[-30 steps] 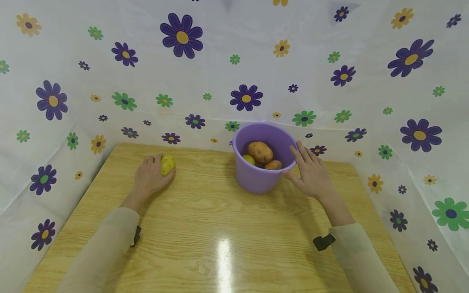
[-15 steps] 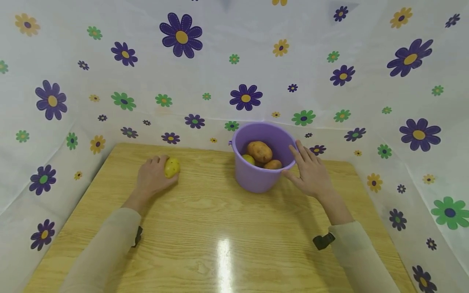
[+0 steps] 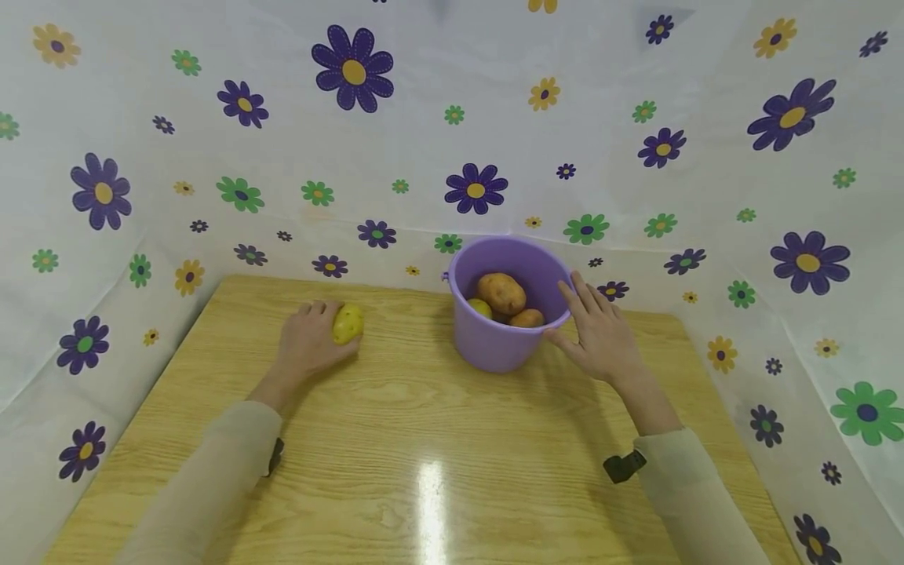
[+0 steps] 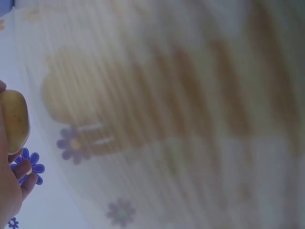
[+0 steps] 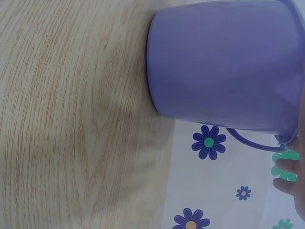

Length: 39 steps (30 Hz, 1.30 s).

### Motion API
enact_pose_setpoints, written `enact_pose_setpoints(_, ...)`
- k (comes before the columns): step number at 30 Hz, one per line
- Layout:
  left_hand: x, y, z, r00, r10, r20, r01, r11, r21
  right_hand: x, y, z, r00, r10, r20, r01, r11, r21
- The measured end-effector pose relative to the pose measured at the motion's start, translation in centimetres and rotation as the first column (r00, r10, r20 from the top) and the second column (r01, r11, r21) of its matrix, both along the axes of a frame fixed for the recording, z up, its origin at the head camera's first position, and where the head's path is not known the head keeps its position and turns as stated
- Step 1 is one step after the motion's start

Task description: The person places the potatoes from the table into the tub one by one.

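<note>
My left hand grips a yellow, speckled oval fruit low over the left part of the wooden table. In the left wrist view the fruit looks smooth and ochre, with part of the hand beside it. A purple bucket stands upright at the back of the table, right of centre. Inside it lie a large brown potato, a smaller potato and a yellow round thing. My right hand rests its spread, fairly straight fingers against the bucket's right rim.
A white cloth with printed flowers hangs behind the table and along both sides. The bucket's handle hangs down its far side in the right wrist view. Bare wood lies between the left hand and the bucket.
My left hand has slid to the right with the yellow fruit, nearer the bucket. The right hand and the bucket have stayed in place.
</note>
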<state>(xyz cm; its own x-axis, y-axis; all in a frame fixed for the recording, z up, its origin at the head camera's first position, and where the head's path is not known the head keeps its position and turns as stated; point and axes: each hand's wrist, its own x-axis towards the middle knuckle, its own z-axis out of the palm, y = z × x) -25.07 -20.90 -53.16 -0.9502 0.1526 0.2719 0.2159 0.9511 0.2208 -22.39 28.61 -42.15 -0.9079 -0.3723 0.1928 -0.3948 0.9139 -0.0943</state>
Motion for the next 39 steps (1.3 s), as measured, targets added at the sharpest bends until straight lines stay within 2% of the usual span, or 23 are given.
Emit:
enact_pose_setpoints(7, 0.2, 1.4, 0.7, 0.999, -0.026, -0.027, 0.027, 0.999, 0.031, 0.0, 0.0, -0.1, 1.000, 0.003, -0.011, -0.003, 1.000, 0.000)
enact_pose_setpoints(23, 0.3, 4.7, 2.8, 0.990, -0.097, -0.105, 0.101, 0.994, 0.035, 0.0, 0.1, -0.1, 1.000, 0.004, -0.010, -0.004, 1.000, 0.003)
enact_pose_setpoints(39, -0.1, 7.3, 4.4, 0.955, -0.167, -0.246, 0.182, 0.982, 0.040, 0.0, 0.2, -0.3, 1.000, 0.007, -0.028, -0.007, 1.000, 0.006)
